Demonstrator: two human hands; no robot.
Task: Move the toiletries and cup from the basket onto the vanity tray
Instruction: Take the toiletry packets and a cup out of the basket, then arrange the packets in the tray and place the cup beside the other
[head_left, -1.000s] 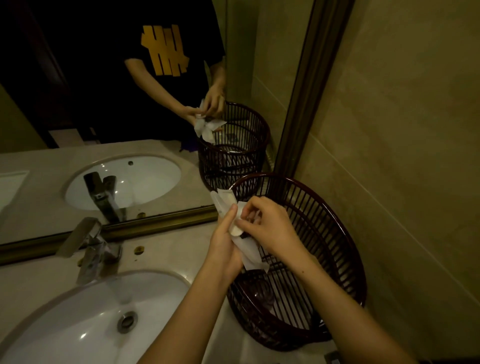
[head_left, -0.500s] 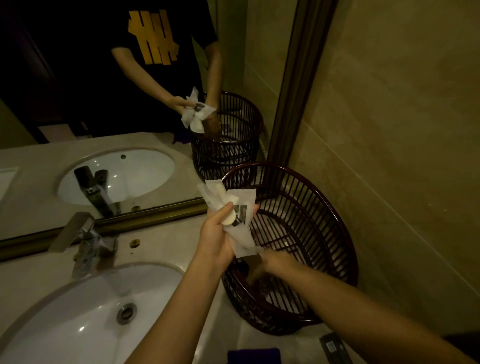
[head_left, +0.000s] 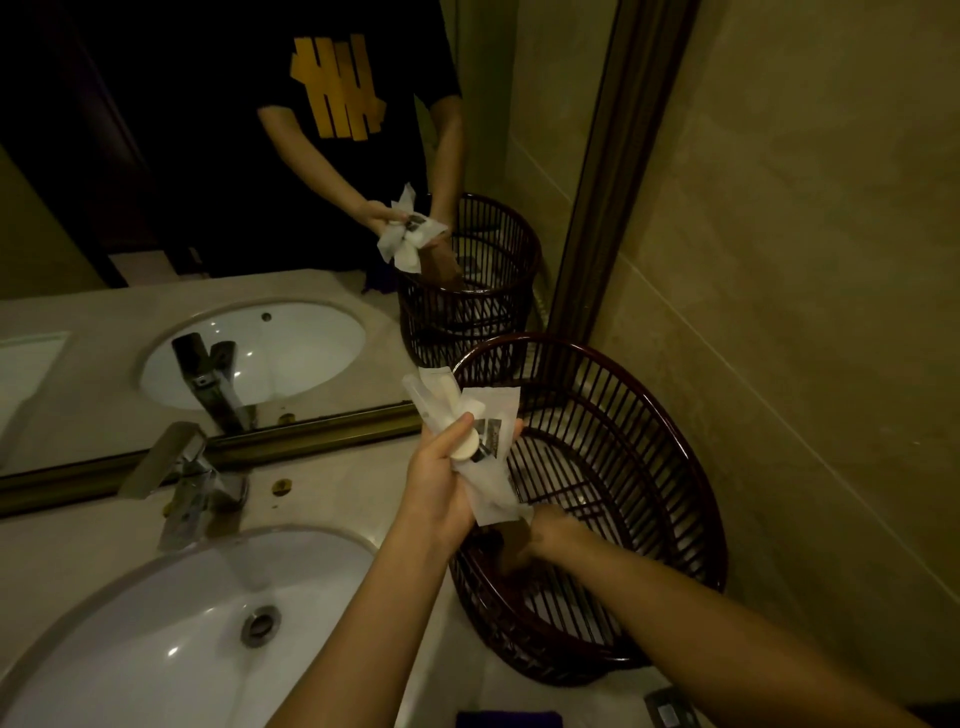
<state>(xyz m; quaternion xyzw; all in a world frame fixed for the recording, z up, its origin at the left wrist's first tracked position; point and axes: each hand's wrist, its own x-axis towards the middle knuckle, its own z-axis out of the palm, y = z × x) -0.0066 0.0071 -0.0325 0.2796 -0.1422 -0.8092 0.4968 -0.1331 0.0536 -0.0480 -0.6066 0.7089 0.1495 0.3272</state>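
Note:
A dark red slatted basket (head_left: 670, 431) stands on the vanity counter against the right wall. My left hand (head_left: 441, 483) is raised just left of the basket's rim, shut on a bunch of white toiletry packets (head_left: 483, 421) and a small round white item. My right hand (head_left: 545, 535) reaches down inside the basket near its left wall; its fingers are in shadow and partly behind the packets, so I cannot tell what they touch. No cup or tray is clearly visible.
A white sink (head_left: 156, 634) with a chrome faucet (head_left: 182, 478) lies to the left on the beige counter (head_left: 322, 488). A framed mirror (head_left: 208, 208) runs along the back. A dark purple object (head_left: 509, 719) and a small dark packet (head_left: 670, 712) lie at the bottom edge.
My right hand has let go of the packets and dropped into the basket. My left hand keeps the bunch raised, roughly in place.

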